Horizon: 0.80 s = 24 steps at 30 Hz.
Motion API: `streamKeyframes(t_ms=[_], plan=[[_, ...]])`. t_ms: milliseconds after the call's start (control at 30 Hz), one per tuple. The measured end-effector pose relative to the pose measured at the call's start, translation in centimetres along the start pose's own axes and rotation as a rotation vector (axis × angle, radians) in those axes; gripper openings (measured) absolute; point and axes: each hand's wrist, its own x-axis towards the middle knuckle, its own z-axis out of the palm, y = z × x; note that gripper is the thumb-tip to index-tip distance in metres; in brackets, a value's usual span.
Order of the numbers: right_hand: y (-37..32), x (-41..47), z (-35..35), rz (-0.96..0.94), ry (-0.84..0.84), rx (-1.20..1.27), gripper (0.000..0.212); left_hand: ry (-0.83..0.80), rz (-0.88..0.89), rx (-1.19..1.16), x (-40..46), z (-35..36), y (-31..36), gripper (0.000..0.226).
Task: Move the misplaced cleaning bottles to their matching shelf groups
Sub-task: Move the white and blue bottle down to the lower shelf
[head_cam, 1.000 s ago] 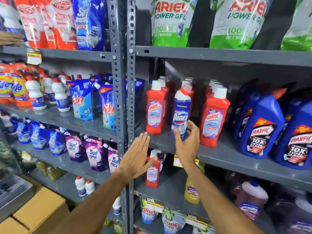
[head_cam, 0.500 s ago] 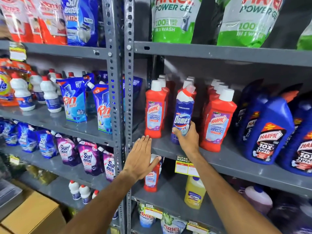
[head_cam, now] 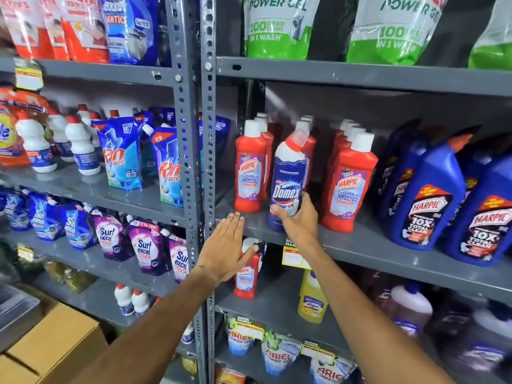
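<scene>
A: Head view, only one. Domex bottle (head_cam: 286, 187) is the landmark: blue-and-white, red angled cap, standing upright at the front edge of the middle shelf (head_cam: 368, 245), wedged in among the red Harpic bathroom cleaners (head_cam: 249, 173).

B: So that's the misplaced one?

A: My call, yes. Odd label in a red row. Right hand (head_cam: 297, 217) is wrapped round its lower body, fingers on the right of the label, thumb on the left side. Closed grip on the bottle.

B: Lifted?

A: Can't tell, base sits right at the shelf lip. Looks still seated.

B: Left hand?

A: Left hand (head_cam: 230, 245) is down-left of the Domex, flat, fingers straight and together, holding nothing. It hovers in front of the shelf edge, over a red Harpic on the shelf below.

B: Tips for the pull?

A: Grip is low on a tall bottle, so it may tip. Lift straight up a touch, then draw toward the body. Red bottles stand just beside the Domex on both sides; keep it vertical so the shoulder doesn't knock them over. Left hand could steady the red one left of it.

B: Destination?

A: No other Domex clearly visible. Blue Harpic jugs (head_cam: 424, 200) right of the Domex are a different product.
</scene>
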Motion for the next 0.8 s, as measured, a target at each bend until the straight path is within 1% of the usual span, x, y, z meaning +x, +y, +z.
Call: streamKeyframes(t_ms=[67,133,233,367,467,633,800], plan=[[-0.3,-0.9,0.2,-0.026,0.01,-0.006,0.064,0.012,0.016,0.017,-0.4,0.1,-0.1,0.089],[-0.9,-3.8,-0.1,-0.04,-0.016,-0.006,0.062,-0.013,0.028,0.022,-3.0,-0.1,0.5,0.09],[-1.2,-5.2,0.3,-0.054,-0.032,-0.004,0.06,0.025,0.031,-0.014,-4.3,0.9,0.2,0.088],[-1.2,-7.6,0.3,-0.05,-0.064,-0.001,0.061,-0.042,0.036,-0.034,-6.6,2.5,0.9,0.087],[0.6,-9.6,0.7,-0.024,-0.089,-0.015,0.061,-0.103,0.018,-0.026,-8.3,3.6,1.1,0.089],[4.4,-12.2,0.9,0.022,-0.116,-0.034,0.064,-0.137,0.029,-0.053,-10.0,5.4,1.2,0.087],[8.9,-14.1,0.8,0.098,-0.149,-0.058,0.064,-0.172,0.014,-0.103,-11.1,8.1,1.5,0.091]])
